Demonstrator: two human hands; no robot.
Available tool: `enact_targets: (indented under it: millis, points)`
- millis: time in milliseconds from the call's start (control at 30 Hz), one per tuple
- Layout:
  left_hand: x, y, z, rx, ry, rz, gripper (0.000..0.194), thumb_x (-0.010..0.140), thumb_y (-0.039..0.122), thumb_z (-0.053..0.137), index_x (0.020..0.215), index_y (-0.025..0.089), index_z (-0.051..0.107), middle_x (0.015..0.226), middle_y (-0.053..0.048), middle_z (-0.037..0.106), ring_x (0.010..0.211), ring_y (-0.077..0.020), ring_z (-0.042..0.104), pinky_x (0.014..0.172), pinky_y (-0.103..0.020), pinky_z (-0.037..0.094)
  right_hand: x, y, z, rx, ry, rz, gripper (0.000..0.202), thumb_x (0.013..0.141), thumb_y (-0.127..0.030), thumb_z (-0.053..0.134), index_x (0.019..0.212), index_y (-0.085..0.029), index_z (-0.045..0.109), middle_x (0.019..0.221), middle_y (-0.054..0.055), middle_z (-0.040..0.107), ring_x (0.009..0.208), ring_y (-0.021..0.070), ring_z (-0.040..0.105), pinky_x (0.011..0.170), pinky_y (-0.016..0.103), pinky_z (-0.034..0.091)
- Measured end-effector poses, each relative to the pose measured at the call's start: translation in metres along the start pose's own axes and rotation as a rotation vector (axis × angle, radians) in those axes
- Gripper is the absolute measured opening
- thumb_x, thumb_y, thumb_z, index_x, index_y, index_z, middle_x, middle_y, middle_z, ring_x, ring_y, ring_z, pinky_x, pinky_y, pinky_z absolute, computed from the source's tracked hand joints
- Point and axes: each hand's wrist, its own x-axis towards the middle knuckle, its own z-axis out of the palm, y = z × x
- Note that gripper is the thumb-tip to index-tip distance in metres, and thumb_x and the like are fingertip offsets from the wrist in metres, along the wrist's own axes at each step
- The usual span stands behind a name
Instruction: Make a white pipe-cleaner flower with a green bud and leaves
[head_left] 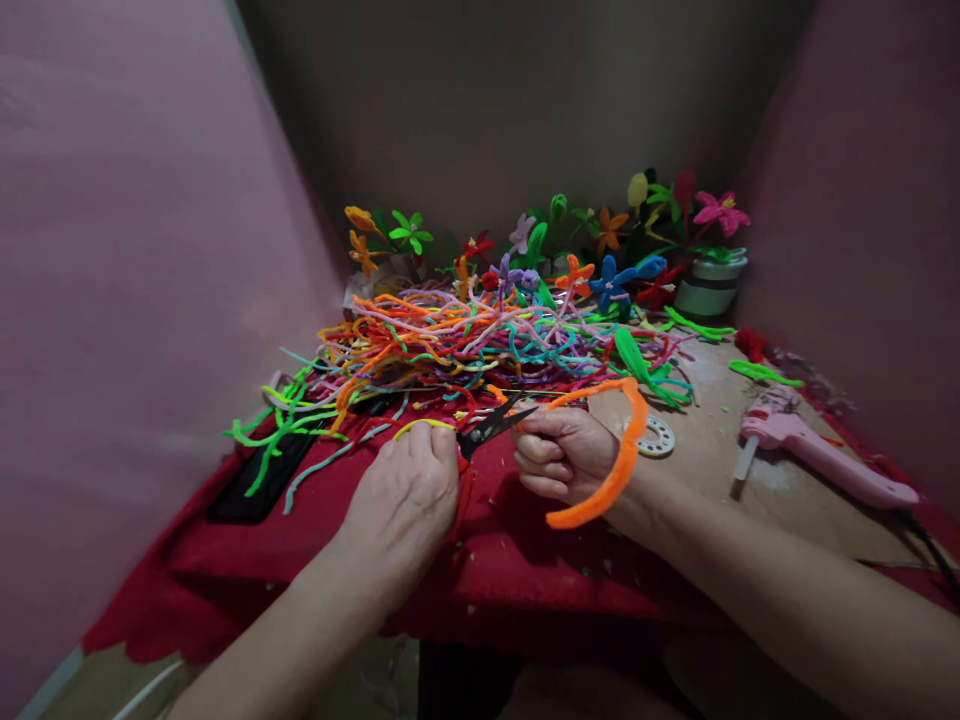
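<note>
My left hand [409,480] is closed around the handles of a pair of scissors [487,430]. Their dark blades are spread and point right, toward my other hand. A yellow strip curves along the knuckles of the left hand. Between its fingers, my right hand [559,455] pinches an orange pipe cleaner [634,440], whose long fuzzy end loops over the wrist and hangs down. A short orange end shows just beyond the blades; whether they touch it, I cannot tell. Both hands are above the red cloth [517,580] at the table's front.
Behind the hands lies a heap of coloured pipe cleaners [450,340]. Pipe-cleaner flowers [611,280] stand at the back, beside a jar [709,285]. On the right, a pink glue gun [825,455] rests on a brown board [697,490], near a white ring [656,437]. A black phone-like slab [244,490] lies left.
</note>
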Motion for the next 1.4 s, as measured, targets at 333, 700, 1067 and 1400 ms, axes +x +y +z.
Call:
enact_targets:
  millis: [333,700,1067,1400]
  points:
    - [0.001,0.005,0.001,-0.020,-0.054,-0.034,0.027,0.081,0.002,0.026,0.083,0.013,0.051,0.077,-0.009,0.054,0.067,-0.0201,0.055,0.064,-0.032,0.045,-0.002,0.001,0.003,-0.019,0.040,0.001,0.040,0.083,-0.015,0.035,0.044,-0.018,0.032,0.037,-0.007,0.023,0.029,0.0046,0.016,0.029,0.015,0.024]
    - [0.000,0.005,-0.003,-0.041,-0.126,-0.051,0.029,0.082,0.001,0.022,0.088,0.014,0.047,0.081,-0.009,0.054,0.069,-0.0182,0.059,0.060,-0.028,0.047,-0.002,0.003,0.002,0.011,0.028,-0.031,0.039,0.083,-0.014,0.038,0.044,-0.017,0.034,0.038,-0.007,0.025,0.029,0.0047,0.016,0.029,0.016,0.023]
    - [-0.004,-0.012,0.004,-0.059,-0.062,-0.091,0.024,0.082,0.005,0.024,0.087,0.015,0.045,0.071,-0.006,0.056,0.056,-0.0199,0.060,0.047,-0.026,0.038,0.001,0.000,-0.003,-0.010,0.123,-0.040,0.030,0.085,-0.016,0.039,0.056,-0.018,0.035,0.037,-0.009,0.027,0.031,0.0057,0.014,0.029,0.014,0.023]
    - [0.008,-0.031,0.028,-0.481,0.033,-0.242,0.007,0.077,0.023,0.044,0.083,0.021,0.040,0.068,-0.002,0.061,0.060,-0.0188,0.059,0.053,-0.025,0.036,0.004,-0.002,-0.007,-0.018,0.232,-0.149,0.012,0.083,-0.017,0.047,0.077,-0.013,0.057,0.036,-0.009,0.033,0.030,0.0050,0.021,0.031,0.015,0.026]
